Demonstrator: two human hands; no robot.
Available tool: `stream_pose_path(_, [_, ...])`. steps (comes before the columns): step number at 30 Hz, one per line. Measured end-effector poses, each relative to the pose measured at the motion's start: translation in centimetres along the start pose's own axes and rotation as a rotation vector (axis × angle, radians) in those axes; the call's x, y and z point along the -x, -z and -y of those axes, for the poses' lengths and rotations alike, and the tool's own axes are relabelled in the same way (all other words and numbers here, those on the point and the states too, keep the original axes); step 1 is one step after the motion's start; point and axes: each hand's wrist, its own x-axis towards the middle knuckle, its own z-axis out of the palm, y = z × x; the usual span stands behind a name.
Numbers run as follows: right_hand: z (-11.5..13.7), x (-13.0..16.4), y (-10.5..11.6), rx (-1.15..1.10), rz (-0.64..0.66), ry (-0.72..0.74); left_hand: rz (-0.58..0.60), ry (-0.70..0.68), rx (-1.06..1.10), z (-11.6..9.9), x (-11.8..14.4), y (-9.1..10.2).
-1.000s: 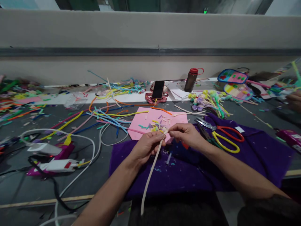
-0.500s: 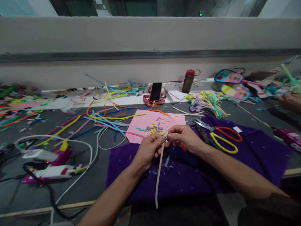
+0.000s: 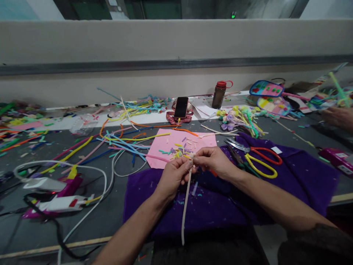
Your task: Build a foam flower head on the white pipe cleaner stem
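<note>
My left hand grips a long cream pipe cleaner near its top; the rest hangs down toward me over the purple cloth. My right hand pinches the coiled tip of the same pipe cleaner, fingertips touching those of the left. Just behind the hands lies a pink paper sheet strewn with small coloured cut pieces.
Scissors with red and yellow handles lie on the cloth to the right. Glue guns with cables sit at the left. Loose coloured pipe cleaners, a phone, a bottle and finished flowers lie behind. Another person's hand is at far right.
The hanging pipe cleaner has swung from a slant to nearly straight down. My hands have closed together at its tip and the view has tilted slightly.
</note>
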Motion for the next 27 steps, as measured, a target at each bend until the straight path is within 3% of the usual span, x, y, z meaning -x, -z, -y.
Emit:
stream_pose_path(9, [-0.1, -0.2, 0.1, 0.040, 0.004, -0.046, -0.012, 0.044, 0.005, 0.1, 0.0, 0.2])
stream_pose_path(16, [0.0, -0.3, 0.6, 0.031, 0.023, -0.078, 0.068, 0.120, 0.144, -0.2, -0.3, 0.9])
stream_pose_path(20, [0.3, -0.5, 1.0, -0.023, -0.032, -0.047, 0.099, 0.143, 0.182, -0.2, -0.3, 1.2])
stream_pose_path(27, [-0.1, -0.4, 1.0, 0.030, -0.004, 0.007, 0.131, 0.183, 0.172, -0.3, 0.0, 0.8])
